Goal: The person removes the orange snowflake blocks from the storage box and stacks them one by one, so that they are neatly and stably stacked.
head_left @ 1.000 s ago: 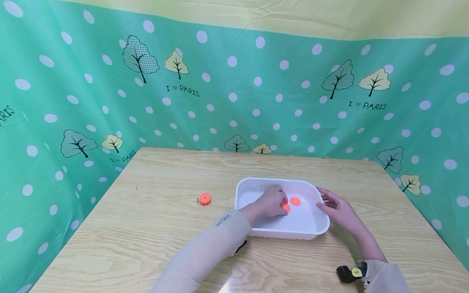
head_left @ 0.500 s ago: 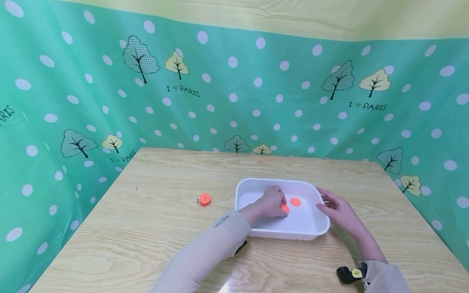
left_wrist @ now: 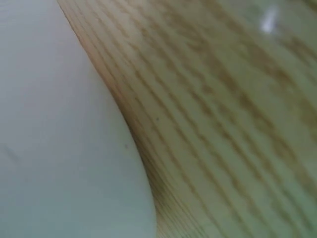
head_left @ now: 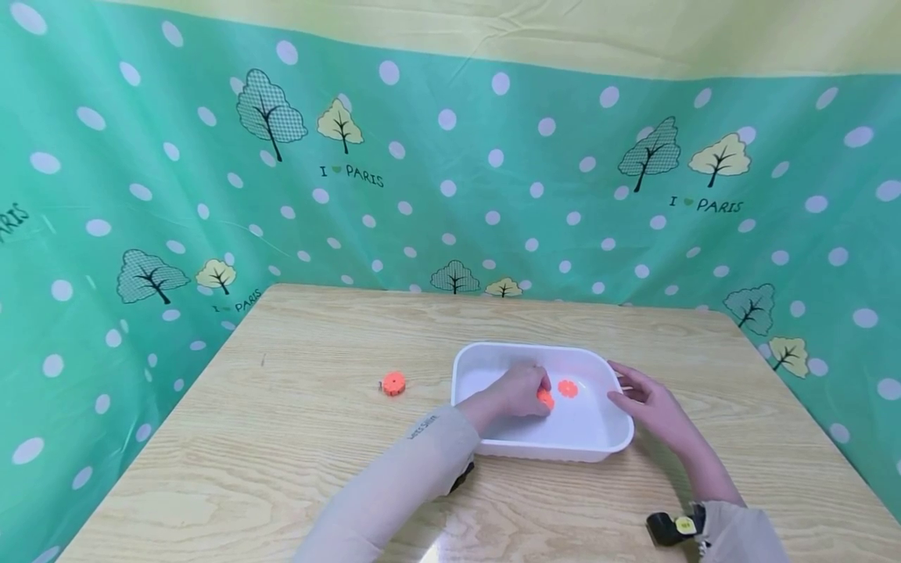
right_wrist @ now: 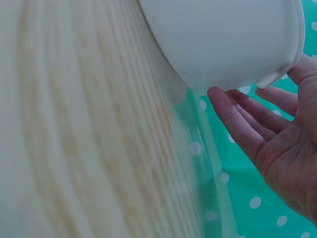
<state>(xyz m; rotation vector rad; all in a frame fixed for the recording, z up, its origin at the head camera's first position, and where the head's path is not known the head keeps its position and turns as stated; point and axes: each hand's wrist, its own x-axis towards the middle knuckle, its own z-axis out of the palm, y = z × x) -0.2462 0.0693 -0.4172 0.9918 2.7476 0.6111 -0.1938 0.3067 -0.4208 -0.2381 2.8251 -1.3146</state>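
Note:
A white plastic tub [head_left: 542, 451] stands on the wooden table. My left hand [head_left: 519, 391] reaches into it, thumb and fingers pinching a small orange scalloped disc [head_left: 545, 400] near the tub floor. Another flat orange scalloped disc [head_left: 568, 389] lies just to the right of that hand. At the tub's right end, my right hand [head_left: 651, 403] holds the rim. In the right wrist view its fingertips touch the outer wall, while the thumb goes over the rim out of sight. The left wrist view shows only the pale tub wall [left_wrist: 64, 129] and table, not the hand.
Left of the tub, a thicker round orange piece [head_left: 394, 383] with a notched edge and small grey tab lies on the wooden table [head_left: 317, 453]. A green dotted curtain [head_left: 422, 156] hangs behind the table and along both sides.
My left hand has drawn slightly left inside the tub, with the pinched orange disc shifting along with it. The right hand and the tub look unmoved.

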